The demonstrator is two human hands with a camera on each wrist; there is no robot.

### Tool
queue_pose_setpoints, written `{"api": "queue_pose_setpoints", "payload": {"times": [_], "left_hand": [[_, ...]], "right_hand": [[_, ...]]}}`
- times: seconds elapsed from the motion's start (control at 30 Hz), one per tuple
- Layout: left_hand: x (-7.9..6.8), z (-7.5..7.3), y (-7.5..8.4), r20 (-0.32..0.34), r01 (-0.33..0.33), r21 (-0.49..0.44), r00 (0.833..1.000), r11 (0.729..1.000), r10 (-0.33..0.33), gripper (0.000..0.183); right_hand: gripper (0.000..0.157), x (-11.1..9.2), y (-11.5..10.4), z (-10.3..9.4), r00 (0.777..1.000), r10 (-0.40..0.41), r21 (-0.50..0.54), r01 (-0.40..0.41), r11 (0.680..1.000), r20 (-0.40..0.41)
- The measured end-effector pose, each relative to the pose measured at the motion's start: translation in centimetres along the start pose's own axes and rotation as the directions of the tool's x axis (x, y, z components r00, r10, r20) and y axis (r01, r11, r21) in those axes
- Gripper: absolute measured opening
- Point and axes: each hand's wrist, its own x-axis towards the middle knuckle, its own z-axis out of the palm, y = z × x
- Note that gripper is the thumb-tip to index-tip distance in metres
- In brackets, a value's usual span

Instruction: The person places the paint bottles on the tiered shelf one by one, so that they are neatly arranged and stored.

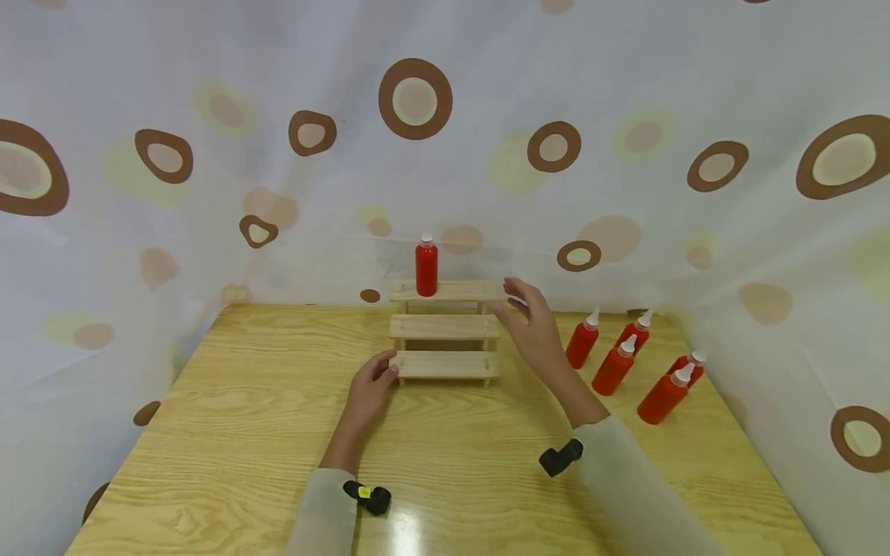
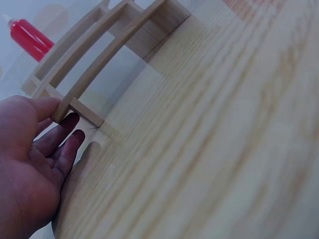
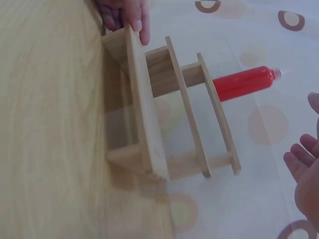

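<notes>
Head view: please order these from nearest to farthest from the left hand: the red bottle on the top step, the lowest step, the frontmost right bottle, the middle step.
1. Lowest step: the left hand grips its left end.
2. Middle step: behind the lowest.
3. Red bottle: on the top step.
4. Frontmost right bottle: right side of the table.

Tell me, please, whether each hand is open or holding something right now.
Left hand: closed, holding the wooden rack by the left end of its lowest step.
Right hand: open and empty, beside the rack.

Red bottle (image 3: 243, 84) on rack (image 3: 143, 99), right fingers (image 3: 295, 167) nearby
</notes>
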Motion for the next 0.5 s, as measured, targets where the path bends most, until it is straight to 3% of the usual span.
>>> {"api": "queue_pose_setpoints", "payload": {"times": [0.3, 0.5], "left_hand": [[0.0, 0.0, 0.1, 0.004, 0.013, -0.003, 1.000, 1.000, -0.013, 0.038], [-0.2, 0.0, 0.4, 0.012, 0.018, -0.024, 1.000, 1.000, -0.018, 0.039]], "right_hand": [[0.055, -6.3, 1.0, -5.1, 0.990, 0.093, -0.128, -0.106, 0.986, -0.103], [0.053, -10.5, 1.4, -7.7, 0.979, 0.061, -0.215, -0.104, 0.971, -0.197]]}}
